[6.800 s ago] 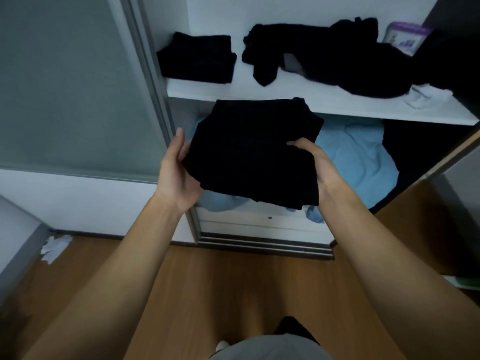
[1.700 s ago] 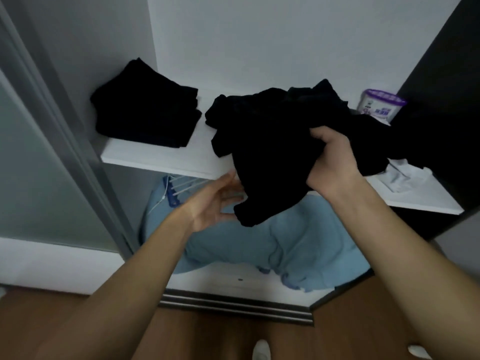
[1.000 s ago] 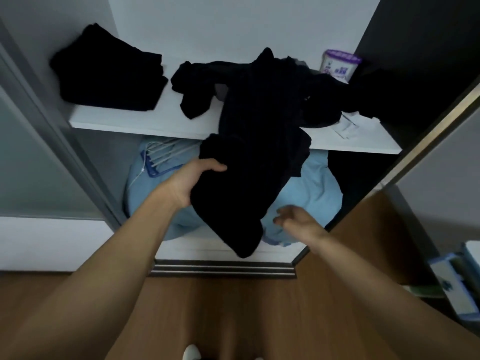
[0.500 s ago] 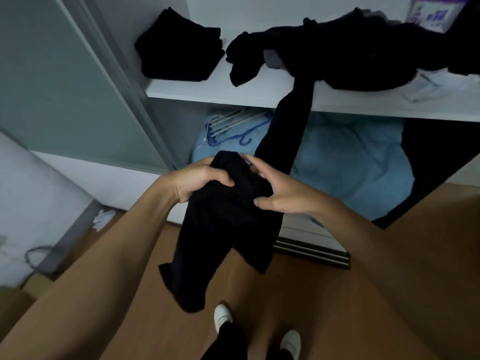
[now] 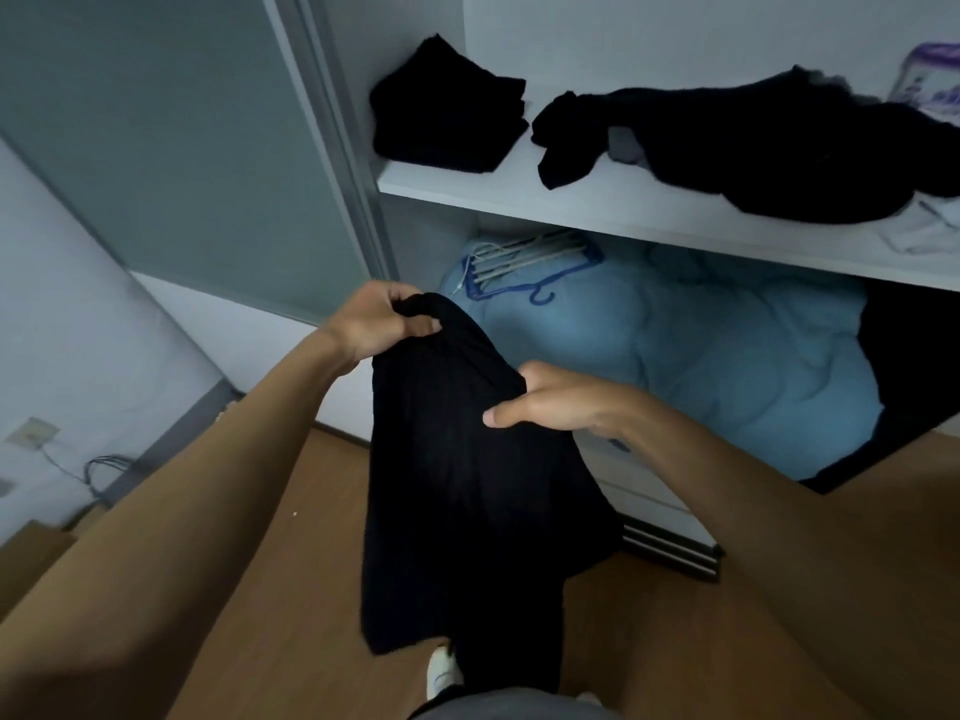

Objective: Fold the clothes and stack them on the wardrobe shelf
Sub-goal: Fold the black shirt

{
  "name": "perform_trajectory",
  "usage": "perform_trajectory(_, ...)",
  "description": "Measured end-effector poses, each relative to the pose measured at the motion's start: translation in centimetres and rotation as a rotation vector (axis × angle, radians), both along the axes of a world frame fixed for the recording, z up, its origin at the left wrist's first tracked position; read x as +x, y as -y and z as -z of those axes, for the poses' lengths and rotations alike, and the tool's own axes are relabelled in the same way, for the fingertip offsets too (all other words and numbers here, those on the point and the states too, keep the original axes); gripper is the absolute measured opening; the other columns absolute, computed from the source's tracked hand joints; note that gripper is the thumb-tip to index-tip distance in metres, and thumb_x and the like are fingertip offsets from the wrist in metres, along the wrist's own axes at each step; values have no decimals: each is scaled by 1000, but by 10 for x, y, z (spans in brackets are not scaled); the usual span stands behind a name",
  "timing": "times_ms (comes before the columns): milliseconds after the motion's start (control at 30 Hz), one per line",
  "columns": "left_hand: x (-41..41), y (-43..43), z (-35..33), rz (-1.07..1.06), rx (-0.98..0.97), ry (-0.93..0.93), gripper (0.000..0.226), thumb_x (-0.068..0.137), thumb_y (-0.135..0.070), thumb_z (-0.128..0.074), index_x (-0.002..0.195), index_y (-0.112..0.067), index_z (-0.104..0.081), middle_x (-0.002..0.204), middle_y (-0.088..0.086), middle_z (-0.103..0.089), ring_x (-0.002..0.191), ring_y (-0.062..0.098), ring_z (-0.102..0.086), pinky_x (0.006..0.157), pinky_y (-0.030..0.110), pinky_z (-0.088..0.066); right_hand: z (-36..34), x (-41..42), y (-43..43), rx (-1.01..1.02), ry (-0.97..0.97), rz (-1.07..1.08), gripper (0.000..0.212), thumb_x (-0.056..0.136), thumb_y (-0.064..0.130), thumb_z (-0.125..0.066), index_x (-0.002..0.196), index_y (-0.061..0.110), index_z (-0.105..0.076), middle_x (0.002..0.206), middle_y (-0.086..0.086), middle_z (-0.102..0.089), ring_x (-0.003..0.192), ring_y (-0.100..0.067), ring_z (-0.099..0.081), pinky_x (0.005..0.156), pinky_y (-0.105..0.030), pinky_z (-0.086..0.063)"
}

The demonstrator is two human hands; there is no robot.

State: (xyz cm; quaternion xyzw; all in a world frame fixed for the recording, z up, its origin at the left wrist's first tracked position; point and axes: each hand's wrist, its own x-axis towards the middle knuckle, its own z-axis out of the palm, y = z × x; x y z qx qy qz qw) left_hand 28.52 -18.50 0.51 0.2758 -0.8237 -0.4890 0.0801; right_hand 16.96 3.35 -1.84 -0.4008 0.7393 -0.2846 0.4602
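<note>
A black garment (image 5: 467, 485) hangs unfolded in front of me, down toward the floor. My left hand (image 5: 374, 319) pinches its top left corner. My right hand (image 5: 556, 402) grips its top edge further right. On the white wardrobe shelf (image 5: 597, 210) a stack of folded black clothes (image 5: 447, 122) sits at the left end. A loose heap of black clothes (image 5: 753, 153) lies to its right on the same shelf.
Below the shelf a light blue duvet (image 5: 701, 366) fills the compartment, with several hangers (image 5: 530, 257) on it. The grey sliding door (image 5: 182, 148) stands left. A purple-lidded tub (image 5: 930, 80) and white cloth (image 5: 930, 226) sit at the shelf's right end. Wooden floor (image 5: 291, 563) lies below.
The garment has come fully off the shelf heap and now hangs free. My hands have moved apart along its top edge, spreading it out.
</note>
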Motion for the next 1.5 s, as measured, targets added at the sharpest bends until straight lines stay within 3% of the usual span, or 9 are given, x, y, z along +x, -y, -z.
perform_trajectory(133,20,33,-4,-18,40,38,27,87,-19,-76,106,-2,-70,98,9,-73,89,20,-70,83,33,-57,-22,-8,29,-171,-127,255,6,84,24,-72,82,19,-69,81,4,-73,76,-11,-70,65,-21,-50)
perform_trajectory(200,30,45,-11,123,60,129,18,89,-19,-74,106,-14,-73,102,1,-77,93,13,-72,81,21,-57,-41,-23,36,-238,-115,358,3,84,20,-71,81,18,-71,76,2,-74,68,-10,-71,56,-16,-50)
perform_trajectory(367,26,59,-27,80,9,-30,12,89,-11,-70,85,-20,-74,84,-3,-75,81,11,-70,73,19,-54,-72,-44,41,-311,73,200,25,89,17,-66,110,6,-70,108,-12,-74,101,-28,-71,84,-33,-57)
perform_trajectory(533,-2,55,-56,154,-20,-260,23,75,-7,-69,85,9,-55,80,11,-59,78,21,-58,75,35,-46,-76,-36,47,-381,290,179,45,96,43,-58,125,10,-66,123,-5,-70,116,-19,-66,97,-31,-51)
perform_trajectory(667,-12,63,-62,212,-122,-251,25,72,-9,-70,66,-21,-48,65,-6,-51,65,9,-50,60,22,-41,-80,-40,59,-599,171,457,28,92,24,-68,114,7,-70,116,-15,-72,114,-34,-65,104,-49,-49)
perform_trajectory(900,-5,93,-37,273,-226,28,19,80,-19,-81,88,-24,-64,76,-16,-68,74,1,-66,69,18,-47,-101,-48,54,-835,-288,409,34,84,9,-67,88,42,-75,93,11,-76,91,-7,-71,82,-17,-55)
perform_trajectory(1267,8,83,-53,366,71,-23,78,74,-56,-73,81,17,-50,76,22,-52,76,26,-51,81,30,-40,-80,-66,44,-749,-244,522,33,84,0,-67,80,32,-71,75,19,-69,74,2,-65,69,-12,-51)
perform_trajectory(1400,-2,58,-56,521,91,185,39,83,-47,-71,71,-10,-70,67,-1,-68,64,9,-65,62,14,-47,-79,-64,47,-766,-215,564,22,87,8,-69,89,30,-72,84,14,-72,82,-2,-69,73,-15,-53)
perform_trajectory(1500,-16,35,-57,506,128,110,30,85,-43,-70,65,-20,-69,73,2,-70,72,16,-66,69,21,-47,-79,-62,51,-697,-243,540,11,90,20,-69,98,27,-72,90,10,-73,82,-1,-69,72,-13,-53)
